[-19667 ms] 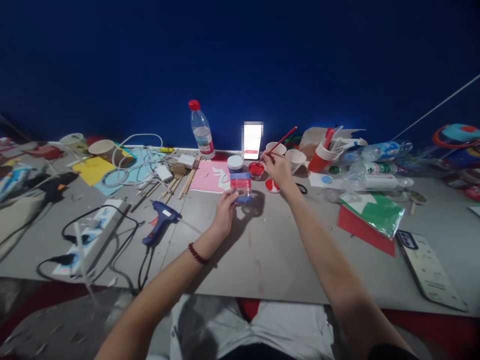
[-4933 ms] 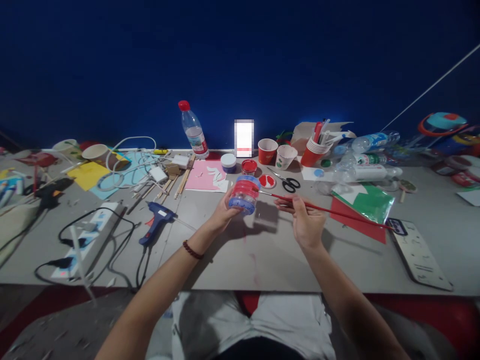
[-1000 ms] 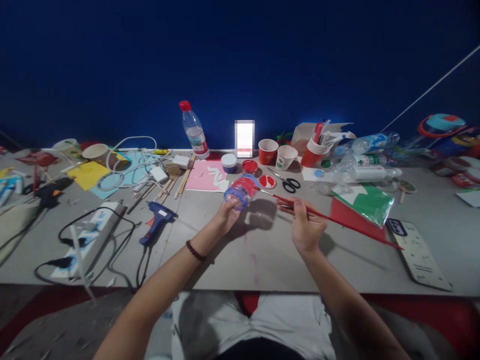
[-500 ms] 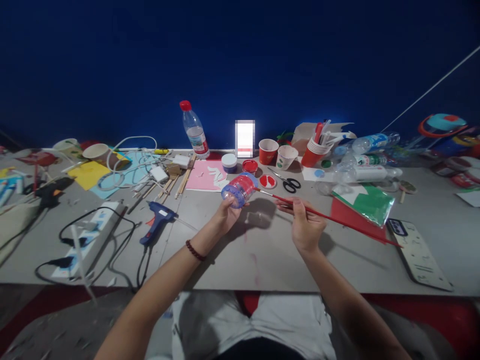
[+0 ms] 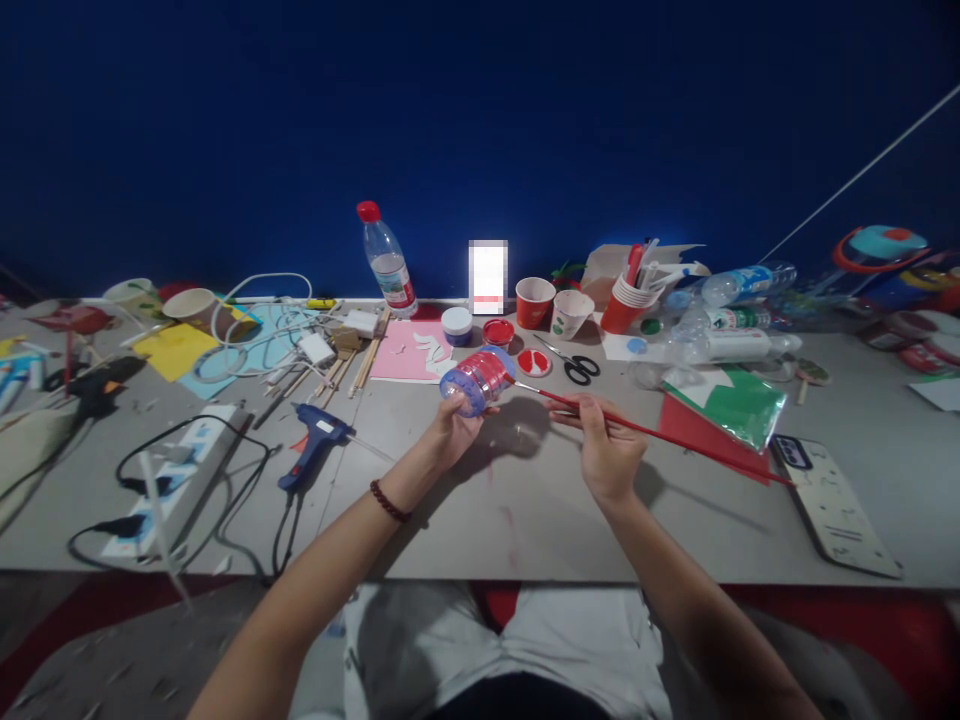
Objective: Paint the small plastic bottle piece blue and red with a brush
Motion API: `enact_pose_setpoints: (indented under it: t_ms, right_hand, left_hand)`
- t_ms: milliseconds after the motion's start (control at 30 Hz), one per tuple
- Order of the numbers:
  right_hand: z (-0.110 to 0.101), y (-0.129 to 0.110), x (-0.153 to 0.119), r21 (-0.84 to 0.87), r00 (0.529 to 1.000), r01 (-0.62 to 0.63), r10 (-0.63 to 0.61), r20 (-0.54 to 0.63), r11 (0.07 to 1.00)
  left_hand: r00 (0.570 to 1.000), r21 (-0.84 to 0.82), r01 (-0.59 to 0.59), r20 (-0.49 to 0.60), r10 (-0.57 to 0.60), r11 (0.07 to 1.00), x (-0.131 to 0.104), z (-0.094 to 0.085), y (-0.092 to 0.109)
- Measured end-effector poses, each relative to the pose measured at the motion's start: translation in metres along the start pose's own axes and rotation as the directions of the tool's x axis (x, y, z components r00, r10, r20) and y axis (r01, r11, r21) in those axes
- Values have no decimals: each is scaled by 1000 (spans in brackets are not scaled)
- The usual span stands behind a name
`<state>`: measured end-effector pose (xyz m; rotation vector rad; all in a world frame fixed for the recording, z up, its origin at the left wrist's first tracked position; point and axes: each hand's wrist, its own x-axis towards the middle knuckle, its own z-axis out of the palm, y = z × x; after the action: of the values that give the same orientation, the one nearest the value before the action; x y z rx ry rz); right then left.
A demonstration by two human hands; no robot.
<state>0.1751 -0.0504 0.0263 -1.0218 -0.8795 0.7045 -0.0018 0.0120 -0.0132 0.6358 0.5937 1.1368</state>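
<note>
My left hand (image 5: 456, 432) is closed on a plastic bottle piece (image 5: 480, 378), blue-violet at both ends with a red painted band round its middle, held tilted above the table. Between the fingers of my right hand (image 5: 606, 448) is a long red paintbrush (image 5: 660, 434), its tip against the right side of the red band. Behind the bottle piece stand an open pot of red paint (image 5: 498, 333) and a white-lidded jar (image 5: 457, 326). A lid smeared with red paint (image 5: 534, 362) lies to their right, beside black scissors (image 5: 579, 368).
A blue glue gun (image 5: 315, 440) and a power strip (image 5: 176, 480) with cables lie left. Paper cups (image 5: 534, 303) and an upright bottle (image 5: 390, 268) stand at the back. Right are plastic bottles (image 5: 731, 345), green sheets (image 5: 739, 405) and a phone (image 5: 838, 505).
My right hand and the brush have shifted slightly left, with the tip still at the red band. The bottle piece is turned a little in my left hand. The whole view has moved slightly.
</note>
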Motion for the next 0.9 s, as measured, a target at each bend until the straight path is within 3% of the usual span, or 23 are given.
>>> enact_pose_setpoints:
  t_ms: [300, 467, 700, 900]
  right_hand:
    - [-4, 5, -1, 28, 1000, 4, -4, 5, 1000]
    - [0, 1, -1, -3, 999, 11, -11, 32, 1000]
    - [-4, 2, 1, 57, 1000, 24, -23, -19, 998]
    - [-3, 3, -1, 65, 998, -25, 21, 57, 998]
  left_hand:
    - [1000, 6, 2, 22, -2, 1000, -3, 7, 0]
    - [1000, -17, 16, -23, -17, 1000, -3, 5, 3]
    - [1000, 2, 15, 11, -15, 1000, -5, 9, 3]
    - [1000, 7, 20, -1, -20, 1000, -3, 2, -3]
